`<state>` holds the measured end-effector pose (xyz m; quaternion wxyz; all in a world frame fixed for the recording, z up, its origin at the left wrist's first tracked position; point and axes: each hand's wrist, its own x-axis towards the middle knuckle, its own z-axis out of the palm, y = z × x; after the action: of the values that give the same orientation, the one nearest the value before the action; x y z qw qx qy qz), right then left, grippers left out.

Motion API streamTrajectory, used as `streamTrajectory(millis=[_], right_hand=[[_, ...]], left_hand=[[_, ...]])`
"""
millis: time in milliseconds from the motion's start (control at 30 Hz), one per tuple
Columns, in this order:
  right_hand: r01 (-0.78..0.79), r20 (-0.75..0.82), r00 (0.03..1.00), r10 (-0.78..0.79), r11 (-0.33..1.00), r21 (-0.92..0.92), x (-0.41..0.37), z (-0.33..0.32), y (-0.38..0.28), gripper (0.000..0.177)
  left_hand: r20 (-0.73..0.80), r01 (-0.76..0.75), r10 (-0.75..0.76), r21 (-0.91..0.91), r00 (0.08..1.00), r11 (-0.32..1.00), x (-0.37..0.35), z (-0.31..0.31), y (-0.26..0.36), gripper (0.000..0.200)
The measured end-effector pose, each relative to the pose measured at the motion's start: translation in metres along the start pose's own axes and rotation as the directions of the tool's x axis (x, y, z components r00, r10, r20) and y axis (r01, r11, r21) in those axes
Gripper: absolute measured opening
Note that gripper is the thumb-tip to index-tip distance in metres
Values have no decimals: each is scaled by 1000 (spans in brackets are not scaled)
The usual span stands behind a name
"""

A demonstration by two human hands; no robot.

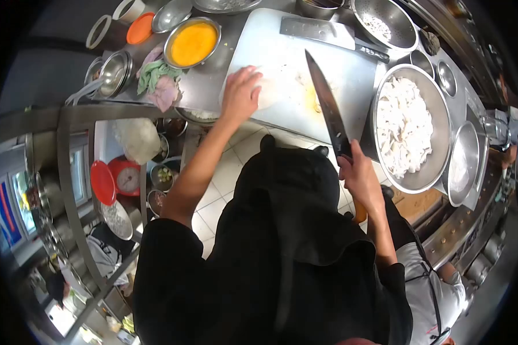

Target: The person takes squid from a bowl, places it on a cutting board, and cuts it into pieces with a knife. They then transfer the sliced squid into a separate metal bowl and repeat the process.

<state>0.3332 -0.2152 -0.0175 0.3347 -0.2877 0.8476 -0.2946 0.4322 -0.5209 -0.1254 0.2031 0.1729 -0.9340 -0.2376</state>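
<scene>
My right hand [360, 172] grips the handle of a long kitchen knife [326, 98]. The blade points away from me over the white cutting board [259, 34], its tip near the far side. My left hand [242, 92] is at the left edge of the board, fingers apart and bent downward. Under and beside it lies a pale, whitish flat piece [267, 95], hard to tell from the board. Near the blade are yellowish wet scraps [313, 99]. A cleaver [316, 30] rests along the board's far edge.
Right of the board stands a large steel bowl [443, 123] of white cut pieces [406, 126], with a colander [406, 26] beyond. At left are a bowl of orange-yellow liquid [194, 43] and crumpled cloths [160, 80]. Another person [426, 287] is close at my right.
</scene>
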Motion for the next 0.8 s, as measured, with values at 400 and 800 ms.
streamTrajectory(millis=[400,800], right_hand=[[-95,-32,995,90,926,-367,28,73,-39,32],[19,-97,992,-74,881,-473,78,94,-48,28]], left_hand=[[-25,-205,205,-25,978,978,23,25,-17,23],[-54,-175,179,73,982,982,34,42,-10,21]])
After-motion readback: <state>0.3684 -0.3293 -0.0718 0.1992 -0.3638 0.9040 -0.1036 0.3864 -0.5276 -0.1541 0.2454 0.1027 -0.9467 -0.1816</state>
